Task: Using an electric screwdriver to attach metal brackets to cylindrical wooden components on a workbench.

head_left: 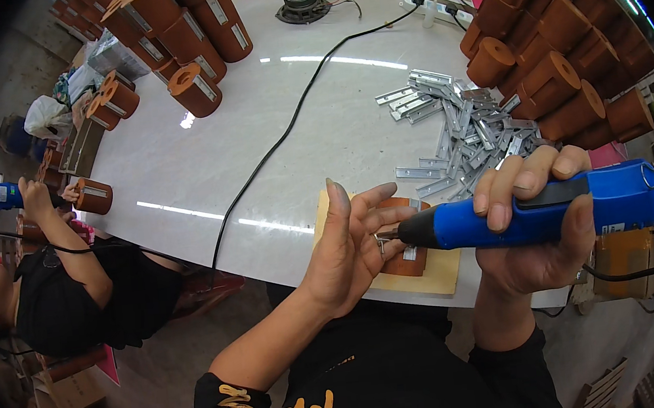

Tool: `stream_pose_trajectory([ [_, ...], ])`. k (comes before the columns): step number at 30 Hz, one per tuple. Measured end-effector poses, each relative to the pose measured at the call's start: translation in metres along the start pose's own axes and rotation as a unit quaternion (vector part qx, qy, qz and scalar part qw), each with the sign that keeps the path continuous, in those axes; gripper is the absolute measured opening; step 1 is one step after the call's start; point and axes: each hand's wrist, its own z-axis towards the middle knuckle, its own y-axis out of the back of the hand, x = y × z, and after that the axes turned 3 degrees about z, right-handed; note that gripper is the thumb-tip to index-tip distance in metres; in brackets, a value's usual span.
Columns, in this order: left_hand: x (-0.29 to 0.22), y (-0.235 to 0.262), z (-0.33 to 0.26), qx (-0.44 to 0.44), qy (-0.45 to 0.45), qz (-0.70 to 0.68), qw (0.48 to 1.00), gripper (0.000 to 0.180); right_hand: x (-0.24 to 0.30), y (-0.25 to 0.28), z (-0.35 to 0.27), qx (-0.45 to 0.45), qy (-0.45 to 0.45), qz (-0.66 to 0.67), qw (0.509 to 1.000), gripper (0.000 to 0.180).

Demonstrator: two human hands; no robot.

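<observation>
My right hand [537,190] is wrapped round a blue electric screwdriver [464,221] with a black nose pointing left. Its tip meets the fingers of my left hand [352,249], which is turned palm up with thumb and fingers spread. Small shiny metal pieces, apparently screws [381,243], show by the tip; whether they rest on the fingers I cannot tell. Under both hands lies a brown cylinder [403,266] with metal strips along its side, partly hidden by the left hand and the tool. It sits on a yellowish board [440,280] at the table's near edge.
Loose metal strips [471,129] are heaped right of centre on the white table [256,132]. Brown cylinders [561,84] are stacked at the right, more [190,35] at the far left. A black cable [294,120] crosses the table. A co-worker [71,271] at left holds another blue screwdriver.
</observation>
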Motion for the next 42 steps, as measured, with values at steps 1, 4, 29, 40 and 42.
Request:
stream_pose_trajectory([
  [1, 0.0, -0.001, 0.0, 0.003, 0.002, 0.005, 1.0, 0.088, 0.001, 0.001, 0.0, 0.005, -0.002, -0.004, 1.0, 0.035],
  [4, 0.001, 0.005, 0.0, 0.011, 0.008, 0.052, 0.999, 0.087, 0.01, -0.002, 0.002, -0.007, 0.003, -0.016, 1.0, 0.033],
  [29, 0.017, 0.003, -0.003, -0.05, -0.32, 0.544, 0.774, 0.01, 0.043, 0.017, -0.004, -0.07, 0.014, -0.003, 0.997, 0.034],
  [40, 0.02, 0.004, -0.001, -0.029, -0.351, 0.603, 0.716, 0.014, 0.04, 0.015, -0.005, -0.074, 0.016, -0.028, 0.997, 0.033],
  [42, 0.026, 0.007, 0.0, -0.025, -0.335, 0.6, 0.726, 0.016, 0.039, 0.014, -0.007, -0.071, 0.016, -0.043, 0.996, 0.033],
])
